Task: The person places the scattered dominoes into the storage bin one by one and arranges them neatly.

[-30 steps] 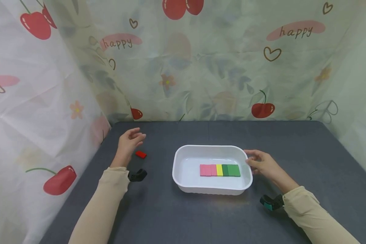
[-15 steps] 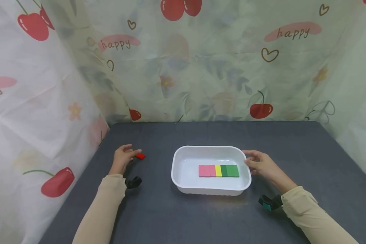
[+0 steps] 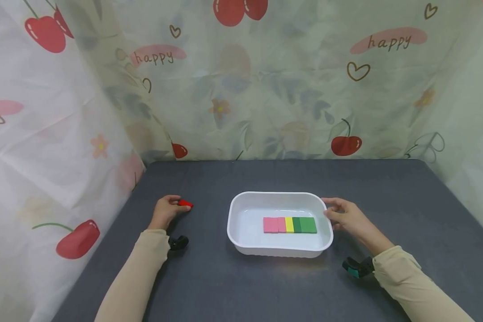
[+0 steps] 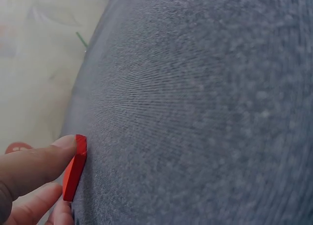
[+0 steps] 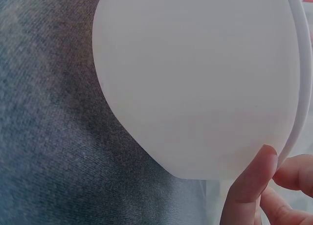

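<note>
My left hand [image 3: 166,213] is low at the left of the table, its thumb and fingers pinching a small flat red block [image 3: 186,204]. The left wrist view has the thumb on one end of the red block [image 4: 75,173], which stands tilted close over the table, with fingers behind it. At the right end of a white plastic tub [image 3: 279,251], my right hand [image 3: 348,219] grips the rim between thumb and fingers. Inside the tub several coloured blocks lie in a tight row: pink [image 3: 271,225], yellow [image 3: 290,225] and green [image 3: 308,225].
The dark grey table [image 3: 245,290] runs back to a patterned curtain [image 3: 241,89] with cherries and the word "happy". Another curtain panel [image 3: 64,179] hangs along the left side. A black wrist device [image 3: 179,243] sits at the left cuff, another [image 3: 358,267] at the right.
My left hand has come down and closer to the body, and its fingers have closed on the red block. The right hand has stayed at the tub's rim.
</note>
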Motion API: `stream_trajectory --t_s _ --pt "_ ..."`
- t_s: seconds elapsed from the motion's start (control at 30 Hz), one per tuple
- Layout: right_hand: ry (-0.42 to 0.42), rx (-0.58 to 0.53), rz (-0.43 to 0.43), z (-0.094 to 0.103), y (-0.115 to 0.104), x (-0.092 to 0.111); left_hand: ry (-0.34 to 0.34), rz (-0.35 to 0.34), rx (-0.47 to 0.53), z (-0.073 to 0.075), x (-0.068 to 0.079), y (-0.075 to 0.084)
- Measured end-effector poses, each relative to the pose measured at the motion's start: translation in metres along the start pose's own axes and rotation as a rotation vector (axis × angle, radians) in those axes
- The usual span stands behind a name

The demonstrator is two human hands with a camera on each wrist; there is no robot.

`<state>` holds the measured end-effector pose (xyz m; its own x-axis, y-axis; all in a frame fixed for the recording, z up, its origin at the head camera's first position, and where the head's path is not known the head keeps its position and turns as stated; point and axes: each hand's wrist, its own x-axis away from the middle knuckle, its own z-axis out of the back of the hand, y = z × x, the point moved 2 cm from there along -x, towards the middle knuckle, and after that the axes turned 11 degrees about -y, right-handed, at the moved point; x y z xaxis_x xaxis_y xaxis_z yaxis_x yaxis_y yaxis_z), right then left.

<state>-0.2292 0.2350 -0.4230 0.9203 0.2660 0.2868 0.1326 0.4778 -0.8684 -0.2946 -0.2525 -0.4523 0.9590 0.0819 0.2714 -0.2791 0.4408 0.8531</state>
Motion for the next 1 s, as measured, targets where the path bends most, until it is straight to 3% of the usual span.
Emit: stream_trajectory --t_s 0.6,1.0 --pt "0.006 0.012 -0.006 0.000 -0.001 0.001 0.040 0.024 -0.110 -0.006 -0.001 0.006" --pt "0.001 0.011 0.001 0.000 0.000 0.001 -0.027 0.085 -0.086 -0.002 0.001 0.018"
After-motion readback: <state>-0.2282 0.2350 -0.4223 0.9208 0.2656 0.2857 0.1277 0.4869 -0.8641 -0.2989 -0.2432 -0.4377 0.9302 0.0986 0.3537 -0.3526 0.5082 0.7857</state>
